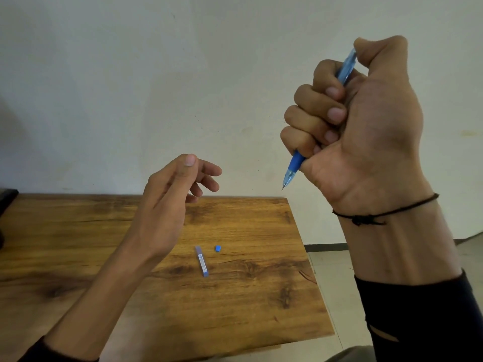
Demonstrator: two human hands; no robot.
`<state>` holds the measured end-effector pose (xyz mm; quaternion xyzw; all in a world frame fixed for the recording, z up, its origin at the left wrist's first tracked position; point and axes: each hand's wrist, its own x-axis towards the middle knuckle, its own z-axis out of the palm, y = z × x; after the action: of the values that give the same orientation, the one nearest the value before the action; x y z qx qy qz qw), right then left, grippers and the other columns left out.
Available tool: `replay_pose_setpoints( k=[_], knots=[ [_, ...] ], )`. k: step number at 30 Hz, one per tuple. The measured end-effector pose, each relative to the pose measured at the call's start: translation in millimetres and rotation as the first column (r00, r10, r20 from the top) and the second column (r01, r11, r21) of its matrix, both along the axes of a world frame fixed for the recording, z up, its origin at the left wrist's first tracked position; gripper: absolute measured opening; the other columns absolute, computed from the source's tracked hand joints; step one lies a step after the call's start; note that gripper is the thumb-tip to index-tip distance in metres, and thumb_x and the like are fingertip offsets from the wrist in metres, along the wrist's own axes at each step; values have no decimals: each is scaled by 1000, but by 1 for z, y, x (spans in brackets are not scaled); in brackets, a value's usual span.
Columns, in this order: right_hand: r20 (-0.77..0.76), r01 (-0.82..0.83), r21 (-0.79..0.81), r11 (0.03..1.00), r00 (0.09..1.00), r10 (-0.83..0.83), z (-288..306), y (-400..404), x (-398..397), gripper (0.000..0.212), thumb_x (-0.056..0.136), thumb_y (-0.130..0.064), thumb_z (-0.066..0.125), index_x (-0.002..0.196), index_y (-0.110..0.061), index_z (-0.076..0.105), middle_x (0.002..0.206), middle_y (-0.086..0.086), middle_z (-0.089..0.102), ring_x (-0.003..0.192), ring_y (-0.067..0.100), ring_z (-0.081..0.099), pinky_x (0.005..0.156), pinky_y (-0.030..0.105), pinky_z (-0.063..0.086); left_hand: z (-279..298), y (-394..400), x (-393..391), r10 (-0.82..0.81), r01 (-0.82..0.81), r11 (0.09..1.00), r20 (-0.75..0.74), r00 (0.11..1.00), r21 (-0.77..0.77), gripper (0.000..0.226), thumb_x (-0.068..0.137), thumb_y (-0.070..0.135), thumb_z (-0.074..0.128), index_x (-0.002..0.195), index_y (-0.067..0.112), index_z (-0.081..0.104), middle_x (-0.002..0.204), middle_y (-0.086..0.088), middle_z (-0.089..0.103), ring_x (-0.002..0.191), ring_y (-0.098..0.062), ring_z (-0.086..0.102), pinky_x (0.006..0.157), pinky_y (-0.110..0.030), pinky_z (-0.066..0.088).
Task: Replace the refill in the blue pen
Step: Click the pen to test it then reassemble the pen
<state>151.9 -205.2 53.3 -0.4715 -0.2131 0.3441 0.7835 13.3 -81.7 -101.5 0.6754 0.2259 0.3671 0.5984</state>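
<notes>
My right hand (366, 121) is raised high above the table and wraps in a fist around the blue pen (294, 165). The pen points tip down, and my thumb presses on its top end. My left hand (172, 194) hovers lower, to the left, with its fingers loosely curled and apart and nothing in them. On the wooden table (78, 244) lies a slim blue refill case (202, 261). A small blue cap (217, 248) sits just to the right of it.
A pale wall stands behind the table. The table's right edge (311, 270) drops to a tiled floor (334, 278). A dark object (6, 202) sits at the far left edge. A dark cord circles my right wrist.
</notes>
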Motion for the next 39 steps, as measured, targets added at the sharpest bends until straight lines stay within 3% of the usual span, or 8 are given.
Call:
replay_pose_setpoints(
  k=[8, 15, 18, 24, 28, 32, 35, 39],
  knots=[
    [-18, -8, 13, 1000, 1000, 9, -9, 5, 8, 48, 112, -44, 36, 76, -15, 47, 55, -3, 33, 45, 10, 22, 43, 25, 22, -1, 0, -1, -9, 9, 1000, 3, 1000, -2, 44, 108, 45, 39, 102, 26, 79, 95, 0, 78, 83, -5, 59, 74, -18, 50],
    [246, 116, -288, 951, 968, -43, -56, 21, 32, 24, 112, -21, 53, 106, -3, 67, 90, 9, 55, 79, 18, 58, 68, 30, 61, -2, 2, -2, 3, -3, 1000, -36, 999, -5, 36, 105, 46, 46, 100, 31, 78, 93, 4, 78, 81, -6, 57, 78, -23, 48],
    [483, 276, -461, 843, 875, -22, -89, 26, 45, 20, 106, -23, 65, 99, -8, 75, 85, 5, 65, 75, 13, 62, 67, 32, 63, -6, 2, -1, 4, -5, 1000, -40, 999, -15, 33, 103, 44, 48, 100, 30, 78, 92, 4, 78, 80, -5, 57, 80, -28, 47],
    [596, 407, -601, 688, 802, 45, -173, 37, 68, 20, 96, -22, 80, 99, -2, 76, 88, 15, 77, 75, 28, 75, 73, 41, 66, -23, 7, 1, -5, 4, 999, -47, 999, -32, 30, 103, 38, 51, 101, 23, 77, 88, 3, 78, 78, -1, 59, 79, -25, 48],
    [599, 409, -743, 530, 760, 253, -229, 42, 71, 19, 94, -25, 82, 95, -8, 73, 93, 15, 77, 86, 33, 78, 84, 51, 67, -40, 12, 1, -16, 13, 999, -62, 998, -45, 30, 104, 38, 51, 102, 25, 78, 92, -6, 78, 81, -7, 58, 76, -21, 48],
    [600, 456, -796, 399, 679, 423, -260, 50, 68, 23, 94, -29, 83, 81, -19, 66, 82, 2, 72, 75, 23, 73, 66, 34, 59, -53, 16, 3, -26, 23, 999, -95, 995, -36, 30, 106, 37, 50, 103, 25, 77, 89, 1, 78, 81, 0, 62, 79, -21, 47],
    [581, 487, -813, 318, 655, 483, -272, 56, 66, 22, 92, -31, 84, 90, -16, 67, 98, 6, 74, 88, 25, 71, 70, 34, 51, -60, 18, 3, -28, 24, 999, -104, 994, -38, 31, 106, 36, 49, 104, 24, 77, 90, 2, 78, 81, 2, 63, 80, -25, 47],
    [549, 471, -835, 285, 665, 506, -279, 55, 63, 33, 90, -31, 86, 106, -12, 64, 107, 8, 72, 99, 29, 68, 83, 43, 58, -64, 21, 2, -19, 16, 999, -114, 993, -29, 30, 106, 33, 50, 102, 22, 77, 88, 3, 77, 79, 5, 63, 77, -17, 46]
  ],
)
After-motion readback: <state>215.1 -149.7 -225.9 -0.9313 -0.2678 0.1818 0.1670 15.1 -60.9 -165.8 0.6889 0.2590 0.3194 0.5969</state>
